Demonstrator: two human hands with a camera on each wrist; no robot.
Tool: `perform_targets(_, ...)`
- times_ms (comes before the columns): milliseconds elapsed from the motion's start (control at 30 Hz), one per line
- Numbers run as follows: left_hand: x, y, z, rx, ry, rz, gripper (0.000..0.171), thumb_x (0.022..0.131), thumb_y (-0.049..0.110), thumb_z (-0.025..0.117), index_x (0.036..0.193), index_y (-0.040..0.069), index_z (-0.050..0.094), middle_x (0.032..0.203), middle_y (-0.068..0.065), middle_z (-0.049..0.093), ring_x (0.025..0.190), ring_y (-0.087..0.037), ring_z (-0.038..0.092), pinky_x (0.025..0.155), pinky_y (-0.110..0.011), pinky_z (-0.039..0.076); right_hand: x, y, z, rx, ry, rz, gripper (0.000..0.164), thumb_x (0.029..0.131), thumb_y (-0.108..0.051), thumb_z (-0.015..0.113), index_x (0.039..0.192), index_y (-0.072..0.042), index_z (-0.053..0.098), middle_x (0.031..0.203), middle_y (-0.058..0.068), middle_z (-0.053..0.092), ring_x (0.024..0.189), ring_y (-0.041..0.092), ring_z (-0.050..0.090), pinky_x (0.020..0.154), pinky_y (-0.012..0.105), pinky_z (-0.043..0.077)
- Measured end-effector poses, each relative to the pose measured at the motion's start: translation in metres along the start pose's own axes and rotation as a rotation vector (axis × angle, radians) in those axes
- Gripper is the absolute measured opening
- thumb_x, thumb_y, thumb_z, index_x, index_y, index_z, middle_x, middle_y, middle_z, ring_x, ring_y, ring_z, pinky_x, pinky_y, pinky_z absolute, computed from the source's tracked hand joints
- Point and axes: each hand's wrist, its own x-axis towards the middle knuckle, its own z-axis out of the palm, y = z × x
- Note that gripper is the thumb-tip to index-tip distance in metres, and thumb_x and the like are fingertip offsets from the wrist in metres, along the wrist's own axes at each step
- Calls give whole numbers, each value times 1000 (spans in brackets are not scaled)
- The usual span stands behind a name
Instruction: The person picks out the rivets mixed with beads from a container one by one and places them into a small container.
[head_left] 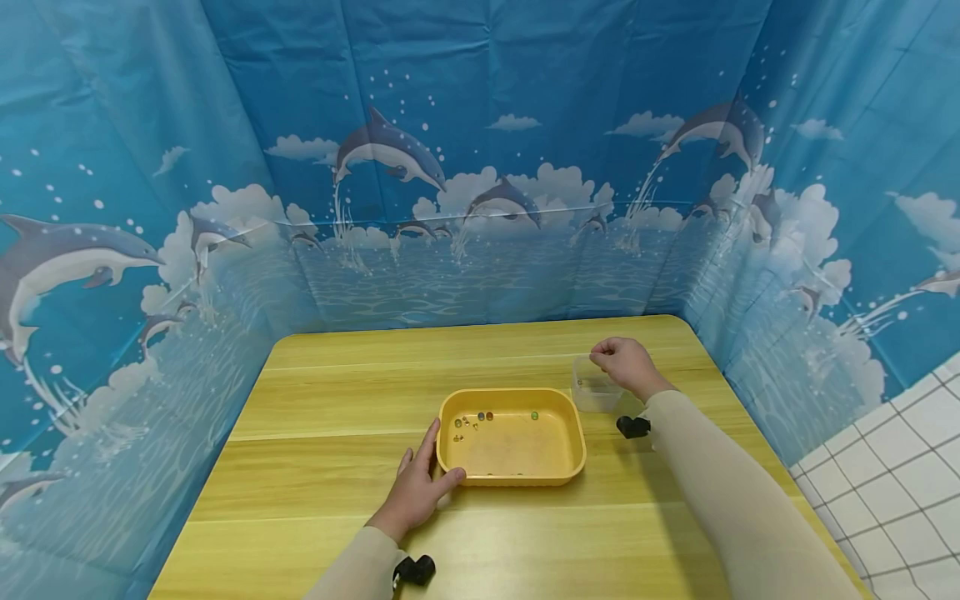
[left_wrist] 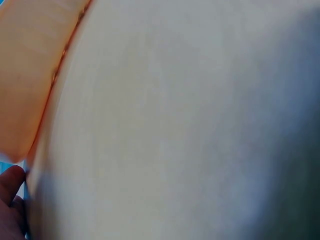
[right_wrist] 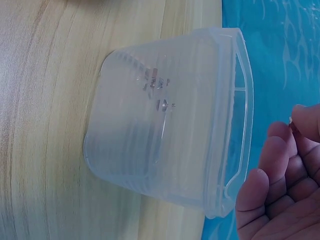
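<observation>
Pinching a tiny piece (right_wrist: 291,121) between thumb and forefinger, the right hand (head_left: 632,367) hovers over the clear box (head_left: 597,402), right of centre in the head view! Too small to say what that piece is, but the fingertips are clamped on it, just outside the rim in the right wrist view. Inside the box, small shiny bits (right_wrist: 154,84) show through the cloudy wall.

Down to the lower middle of the head view: the left hand (head_left: 415,493) is on the left end of the yellow tray (head_left: 510,481), thumb well apart from the fingers, thumb tip at the near corner. And in the tray? A blue marble (head_left: 481,416) right by a brown marble (head_left: 490,416) toward the upper left, little golden bits (head_left: 476,427) near them, and a green marble (head_left: 534,415) off to the right. The tray sits just beside the box on the wooden table (head_left: 337,458), dolphin curtain (head_left: 480,83) filling the upper frame.
</observation>
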Motion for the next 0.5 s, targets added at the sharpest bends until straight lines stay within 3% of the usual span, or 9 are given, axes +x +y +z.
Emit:
perform_targets(333, 0, 0, 0, 2, 2, -5, 97, 98, 50, 72, 170, 39, 8, 172, -5, 34, 160, -48, 21, 130, -66, -1, 0, 0, 0, -3, -3, 7, 34, 108, -29, 58, 127, -3, 67, 120, 19, 68, 101, 29, 62, 82, 37, 55)
perform_targets(500, -1, 0, -1, 4, -3, 4, 97, 98, 50, 72, 170, 37, 8, 173, -5, 31, 158, -45, 30, 130, -65, -2, -1, 0, 1, 0, -1, 2, 37, 108, -30, 57, 130, -2, 66, 123, 19, 68, 104, 30, 63, 84, 39, 57)
